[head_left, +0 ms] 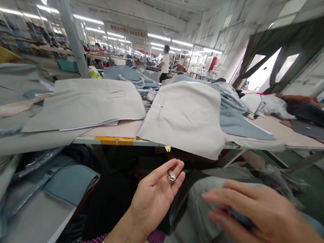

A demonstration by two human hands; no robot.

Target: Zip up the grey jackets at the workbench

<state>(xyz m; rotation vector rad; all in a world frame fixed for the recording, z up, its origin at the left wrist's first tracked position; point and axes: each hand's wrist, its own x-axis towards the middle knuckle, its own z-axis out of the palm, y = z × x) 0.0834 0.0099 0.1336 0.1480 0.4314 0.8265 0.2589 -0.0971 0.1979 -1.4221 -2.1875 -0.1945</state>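
Note:
My left hand (153,200) is palm up in front of the table edge, its fingers slightly bent and apart. A small silver metal piece (171,175) shows at its fingers; whether it is a ring or a loose part I cannot tell. My right hand (257,211), blurred, is lower right with fingers stretched out and thumb apart. Something bluish shows in the gap, too blurred to name. Grey fabric (193,212) lies below and between both hands. A light grey cut panel (189,116) with small slits overhangs the table edge beyond them.
Another light grey panel (94,104) lies on the table (115,130) to the left. Blue-grey pieces (69,185) are stacked at lower left. More blue-grey material (236,120) and a dark pile (311,114) lie right. A person (165,64) stands farther back.

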